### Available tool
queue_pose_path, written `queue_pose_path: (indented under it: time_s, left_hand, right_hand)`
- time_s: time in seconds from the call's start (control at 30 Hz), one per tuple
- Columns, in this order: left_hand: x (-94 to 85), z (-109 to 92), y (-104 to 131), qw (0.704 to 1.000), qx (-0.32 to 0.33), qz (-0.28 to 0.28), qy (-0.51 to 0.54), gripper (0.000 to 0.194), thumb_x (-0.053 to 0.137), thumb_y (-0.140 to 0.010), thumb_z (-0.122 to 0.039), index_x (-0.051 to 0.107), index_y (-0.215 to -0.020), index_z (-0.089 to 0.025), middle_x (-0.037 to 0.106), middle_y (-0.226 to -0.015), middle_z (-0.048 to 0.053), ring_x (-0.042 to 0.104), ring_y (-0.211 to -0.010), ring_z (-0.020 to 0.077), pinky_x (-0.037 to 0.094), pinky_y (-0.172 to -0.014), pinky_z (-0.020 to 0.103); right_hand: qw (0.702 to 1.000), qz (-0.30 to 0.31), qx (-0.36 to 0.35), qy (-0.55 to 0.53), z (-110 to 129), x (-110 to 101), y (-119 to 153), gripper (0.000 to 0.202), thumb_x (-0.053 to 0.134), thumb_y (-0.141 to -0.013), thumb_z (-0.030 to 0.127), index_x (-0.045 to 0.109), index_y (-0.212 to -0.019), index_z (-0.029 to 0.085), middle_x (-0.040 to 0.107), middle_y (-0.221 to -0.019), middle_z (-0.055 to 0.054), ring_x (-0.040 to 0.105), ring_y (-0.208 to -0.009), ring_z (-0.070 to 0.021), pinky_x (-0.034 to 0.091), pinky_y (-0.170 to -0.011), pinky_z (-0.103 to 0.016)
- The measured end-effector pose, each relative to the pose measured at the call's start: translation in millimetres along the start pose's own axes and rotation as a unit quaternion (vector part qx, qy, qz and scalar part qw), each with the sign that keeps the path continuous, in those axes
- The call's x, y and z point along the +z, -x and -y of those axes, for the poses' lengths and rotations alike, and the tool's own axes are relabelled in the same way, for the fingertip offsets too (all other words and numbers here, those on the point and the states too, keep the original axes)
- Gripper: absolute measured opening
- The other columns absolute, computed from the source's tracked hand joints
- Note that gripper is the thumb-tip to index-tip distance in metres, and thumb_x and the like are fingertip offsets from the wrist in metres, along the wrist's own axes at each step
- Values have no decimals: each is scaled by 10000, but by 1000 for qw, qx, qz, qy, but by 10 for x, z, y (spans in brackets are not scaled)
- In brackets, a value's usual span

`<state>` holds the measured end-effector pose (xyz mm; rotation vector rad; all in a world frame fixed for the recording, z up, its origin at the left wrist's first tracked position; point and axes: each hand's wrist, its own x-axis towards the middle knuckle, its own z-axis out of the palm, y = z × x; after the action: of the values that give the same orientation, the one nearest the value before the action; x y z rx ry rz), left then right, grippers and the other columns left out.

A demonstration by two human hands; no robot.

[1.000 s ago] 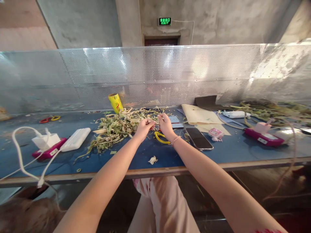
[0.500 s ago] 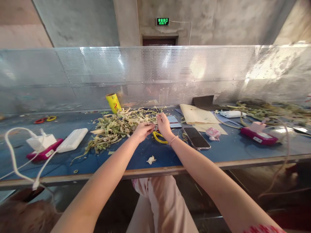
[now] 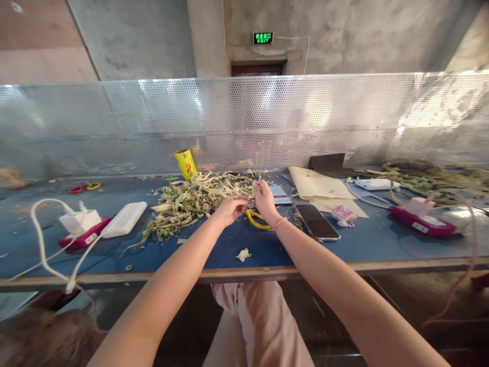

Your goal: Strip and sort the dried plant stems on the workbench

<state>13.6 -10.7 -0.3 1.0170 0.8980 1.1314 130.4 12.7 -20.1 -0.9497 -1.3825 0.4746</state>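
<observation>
My left hand (image 3: 233, 209) is closed in a pinch at the right edge of a heap of dried plant stems (image 3: 183, 204). Close beside it, my right hand (image 3: 264, 201) is also closed, fingertips together; whatever either holds is too small to make out. Yellow scissor-like handles (image 3: 257, 220) lie on the blue table (image 3: 221, 250) between my wrists. To the right of my right wrist rests a dark phone (image 3: 317, 222). A small pale scrap (image 3: 243, 255) lies nearer the front edge.
Power banks (image 3: 125, 219), chargers and cables lie on both sides. A yellow roll (image 3: 185, 164) stands behind the heap. Beige paper (image 3: 321, 183), a pink figure (image 3: 344, 215) and more stems (image 3: 428, 178) are at right. A perforated metal screen (image 3: 160, 117) runs along the back.
The whole view has shifted, so everything appears slightly farther right. Both hands remain close together, with only slight finger movement.
</observation>
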Motion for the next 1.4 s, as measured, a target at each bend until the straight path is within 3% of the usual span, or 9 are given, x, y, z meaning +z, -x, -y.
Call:
queue_pose_path:
  time_s: [0.33, 0.57, 0.73, 1.0, 1.27, 1.4]
  left_hand:
    - [3, 18, 22, 1000, 8, 12, -19, 76, 620, -592, -92, 564, -613, -140, 537, -494, -29, 462, -425, 40, 361, -448, 165]
    - [-35, 45, -12, 993, 64, 9, -101, 255, 745, -519, -292, 570, -590, -120, 556, -515, -20, 450, -458, 41, 347, -478, 178]
    - [-29, 61, -17, 990, 75, 3, -119, 205, 734, -519, -231, 602, -637, -129, 562, -511, -28, 445, -453, 50, 341, -494, 196]
    - [-16, 73, -33, 986, 97, 11, -132, 153, 681, -564, -170, 574, -668, -137, 553, -516, -33, 486, -496, 73, 355, -525, 211]
    - [11, 63, 10, 994, 87, 29, -66, 291, 652, -635, -386, 463, -688, -171, 543, -532, -30, 496, -473, 79, 392, -523, 219]
    - [8, 94, -21, 992, 88, 14, -88, 310, 619, -670, -439, 455, -689, -177, 518, -517, -34, 482, -468, 78, 386, -522, 222]
  right_hand:
    - [999, 29, -11, 22, 9, -8, 26, 158, 362, -801, 344, 406, -726, 211, 387, -558, 57, 364, -527, -103, 300, -559, -236]
    - [999, 31, 6, 4, -5, 6, 16, 188, 370, -795, 370, 413, -712, 207, 378, -547, 61, 347, -506, -96, 286, -534, -234]
    - [1000, -19, -1, -12, -2, 3, 11, 225, 388, -783, 406, 432, -702, 201, 395, -564, 48, 359, -549, -105, 300, -551, -237]
    - [998, -50, 25, -21, -15, 21, 7, 236, 386, -783, 408, 422, -682, 198, 406, -567, 41, 363, -556, -109, 319, -564, -248]
    - [1000, -5, 1, 13, 25, 9, 49, 223, 374, -795, 409, 422, -723, 203, 410, -574, 42, 362, -548, -112, 303, -561, -253]
    - [1000, 6, -17, 19, 23, 14, 65, 205, 384, -790, 395, 420, -714, 208, 411, -564, 42, 369, -529, -112, 301, -551, -255]
